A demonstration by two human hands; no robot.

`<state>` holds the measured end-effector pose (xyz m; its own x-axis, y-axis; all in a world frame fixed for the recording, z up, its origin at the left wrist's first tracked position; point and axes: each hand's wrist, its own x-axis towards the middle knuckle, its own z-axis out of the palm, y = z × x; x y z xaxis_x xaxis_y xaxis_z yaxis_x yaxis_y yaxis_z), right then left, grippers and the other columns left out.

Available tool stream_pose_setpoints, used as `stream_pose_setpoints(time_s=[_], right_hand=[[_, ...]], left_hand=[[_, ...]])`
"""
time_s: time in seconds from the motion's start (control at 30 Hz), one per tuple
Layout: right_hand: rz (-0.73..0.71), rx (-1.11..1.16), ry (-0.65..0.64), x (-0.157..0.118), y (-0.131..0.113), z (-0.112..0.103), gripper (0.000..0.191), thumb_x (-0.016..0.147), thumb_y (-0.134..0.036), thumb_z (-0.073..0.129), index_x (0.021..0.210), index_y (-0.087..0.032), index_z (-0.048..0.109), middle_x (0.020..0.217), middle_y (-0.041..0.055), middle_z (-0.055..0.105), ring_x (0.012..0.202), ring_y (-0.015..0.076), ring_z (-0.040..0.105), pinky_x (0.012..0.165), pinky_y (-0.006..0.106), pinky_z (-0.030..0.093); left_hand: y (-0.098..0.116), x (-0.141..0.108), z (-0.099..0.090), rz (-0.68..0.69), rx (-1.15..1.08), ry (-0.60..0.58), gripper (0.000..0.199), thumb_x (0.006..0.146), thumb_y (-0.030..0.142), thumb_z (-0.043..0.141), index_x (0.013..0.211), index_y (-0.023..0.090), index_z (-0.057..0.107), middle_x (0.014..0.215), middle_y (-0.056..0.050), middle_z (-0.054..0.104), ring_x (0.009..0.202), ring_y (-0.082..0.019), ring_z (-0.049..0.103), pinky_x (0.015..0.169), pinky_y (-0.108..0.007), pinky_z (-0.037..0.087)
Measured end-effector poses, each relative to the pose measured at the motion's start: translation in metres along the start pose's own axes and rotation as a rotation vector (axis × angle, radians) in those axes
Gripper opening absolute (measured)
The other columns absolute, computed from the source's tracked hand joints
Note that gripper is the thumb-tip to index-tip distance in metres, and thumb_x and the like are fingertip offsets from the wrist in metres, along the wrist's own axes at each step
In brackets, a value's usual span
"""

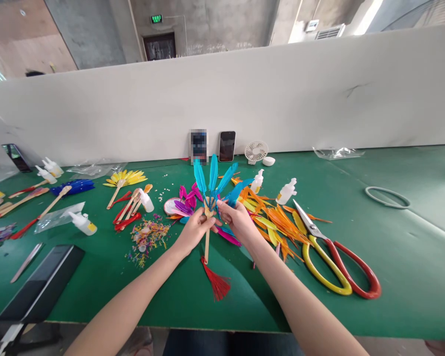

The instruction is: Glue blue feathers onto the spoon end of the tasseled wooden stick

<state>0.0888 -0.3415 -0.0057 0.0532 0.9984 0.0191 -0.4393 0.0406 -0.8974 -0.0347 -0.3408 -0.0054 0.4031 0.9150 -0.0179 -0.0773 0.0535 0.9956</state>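
Over the green worktop's near edge, my forearms converge; my left hand pinches the wooden-handled blue feather fan, my half-curled right hand closing fingertips at its blue feathers.

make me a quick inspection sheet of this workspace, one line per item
surface: green tabletop, seam line at right
job's things: wooden handle with blue feathers fanned at its top, red tassel below
clutter: loose orange feathers, colourful scraps, large scissors, white bottles, clear plastic bag
grippers: bare hands; left hand holds the handle near its top, right hand pinches at the feather bases
cables: nothing seen on the tabletop
surroundings: pale partition behind, with dark-screened phone and small white fan before it; green exit sign beyond
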Motion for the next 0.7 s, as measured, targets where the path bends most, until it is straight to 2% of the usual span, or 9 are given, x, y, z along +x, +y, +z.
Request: stream_pose_setpoints(time_s=[0.13,0.3,0.47,0.57,0.7], right_hand=[[-0.011,-0.017,0.027,0.0006,0.0022,-0.0004,0.038,0.057,-0.040,0.069,0.050,-0.018,0.039,0.042,-0.0099,0.023,0.040,0.0037,0.018,0.037,0.021,0.014],[-0.059,-0.122,0.088,0.0021,0.0058,0.0004,0.035,0.057,-0.044,0.068,0.056,-0.017,0.045,0.045,-0.0092,0.032,0.039,0.0029,0.025,0.037,0.020,0.019],[-0.047,-0.174,0.084,0.0036,0.0075,0.0017,0.036,0.057,-0.049,0.065,0.066,-0.017,0.050,0.051,-0.0072,0.044,0.038,0.0025,0.028,0.036,0.020,0.020],[-0.028,-0.183,0.074,0.0034,0.0076,0.0017,0.036,0.056,-0.048,0.065,0.068,-0.017,0.051,0.051,-0.0073,0.044,0.039,0.0028,0.029,0.037,0.020,0.021],[-0.050,-0.197,0.099,0.0025,0.0075,0.0003,0.033,0.057,-0.044,0.065,0.067,-0.016,0.051,0.051,-0.0072,0.043,0.040,0.0036,0.030,0.039,0.021,0.022]], left_hand=[[0.0004,-0.0016,0.0015,0.012,0.019,-0.008,0.034,0.067,0.036,0.062,0.092,0.015,0.053,0.069,-0.002,0.064,0.056,-0.012,0.056,0.063,-0.027,0.044],[0.0020,-0.0031,0.0025,0.007,0.015,-0.004,0.036,0.067,0.035,0.061,0.095,0.015,0.051,0.070,-0.001,0.065,0.055,-0.011,0.056,0.064,-0.026,0.043],[-0.0006,-0.0005,-0.0002,-0.002,-0.013,0.075,0.032,0.065,0.036,0.062,0.088,0.016,0.052,0.069,0.000,0.065,0.052,-0.011,0.056,0.063,-0.027,0.043],[-0.0014,0.0002,-0.0009,-0.014,-0.027,0.097,0.032,0.064,0.036,0.063,0.086,0.016,0.051,0.068,0.000,0.065,0.051,-0.011,0.055,0.062,-0.027,0.043],[0.0002,-0.0014,0.0008,-0.005,-0.017,0.066,0.035,0.065,0.035,0.062,0.092,0.016,0.051,0.068,0.000,0.065,0.052,-0.011,0.056,0.063,-0.026,0.043]])
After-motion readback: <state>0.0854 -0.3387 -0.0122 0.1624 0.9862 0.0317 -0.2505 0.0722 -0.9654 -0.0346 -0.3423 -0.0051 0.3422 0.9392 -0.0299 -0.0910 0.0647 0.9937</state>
